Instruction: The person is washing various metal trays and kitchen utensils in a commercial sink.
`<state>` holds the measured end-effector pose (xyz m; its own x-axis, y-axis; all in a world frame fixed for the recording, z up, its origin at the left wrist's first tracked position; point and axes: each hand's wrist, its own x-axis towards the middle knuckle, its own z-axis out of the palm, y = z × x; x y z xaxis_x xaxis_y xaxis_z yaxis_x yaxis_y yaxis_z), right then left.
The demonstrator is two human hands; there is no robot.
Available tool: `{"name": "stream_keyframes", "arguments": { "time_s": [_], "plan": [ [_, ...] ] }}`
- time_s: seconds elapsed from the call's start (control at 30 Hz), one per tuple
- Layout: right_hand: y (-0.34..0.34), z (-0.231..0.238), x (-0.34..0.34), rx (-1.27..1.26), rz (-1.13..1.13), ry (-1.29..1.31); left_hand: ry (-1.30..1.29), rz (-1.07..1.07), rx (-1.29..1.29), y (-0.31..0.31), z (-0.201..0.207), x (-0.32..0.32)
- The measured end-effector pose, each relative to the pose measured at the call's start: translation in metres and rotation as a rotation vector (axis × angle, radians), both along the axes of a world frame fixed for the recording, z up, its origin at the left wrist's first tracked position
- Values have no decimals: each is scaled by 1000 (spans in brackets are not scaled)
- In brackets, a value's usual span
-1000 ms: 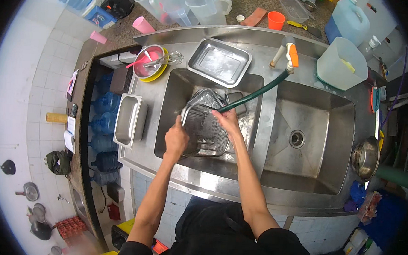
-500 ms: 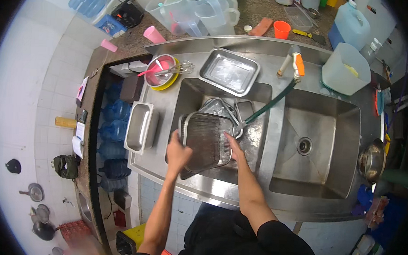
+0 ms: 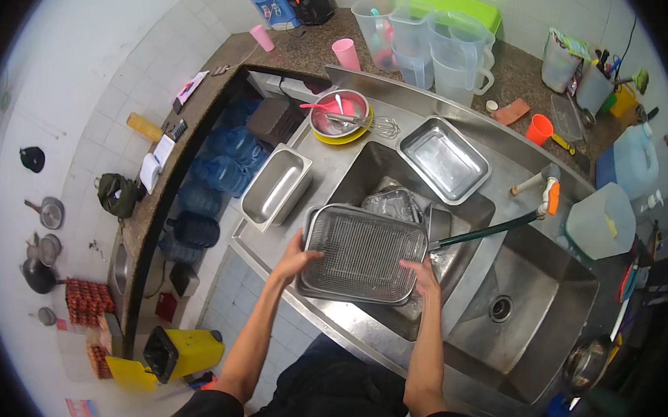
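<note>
Item: rectangular grey metal tray (image 3: 365, 255), corners rounded, base finely gridded, rim thin and shiny. Location: above the near-left edge of the left sink basin (image 3: 455, 269). Grip: left hand (image 3: 293, 262) and right hand (image 3: 424, 278) clasp its opposite sides. Change from earlier frame: tray sits flatter, extending further past the basin's left edge.

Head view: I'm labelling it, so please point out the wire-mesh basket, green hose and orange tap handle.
Wire-mesh basket (image 3: 366, 248): head view, on its mesh bottom.
Green hose (image 3: 491, 231): head view, midway along it.
Orange tap handle (image 3: 552, 197): head view, middle of its grip.
</note>
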<state>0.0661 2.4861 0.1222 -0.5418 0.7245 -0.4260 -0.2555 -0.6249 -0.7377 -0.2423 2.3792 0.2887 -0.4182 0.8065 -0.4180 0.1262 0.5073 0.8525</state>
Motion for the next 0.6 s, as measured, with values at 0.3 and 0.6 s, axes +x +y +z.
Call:
{"name": "stream_keyframes", "arguments": {
  "time_s": [0.3, 0.6],
  "plan": [
    [-16, 271, 23, 1118, -195, -669, 115, -38, 293, 22, 6, 34],
    [-51, 326, 6, 1438, -394, -1017, 262, -309, 347, 62, -40, 55]
  ]
}}
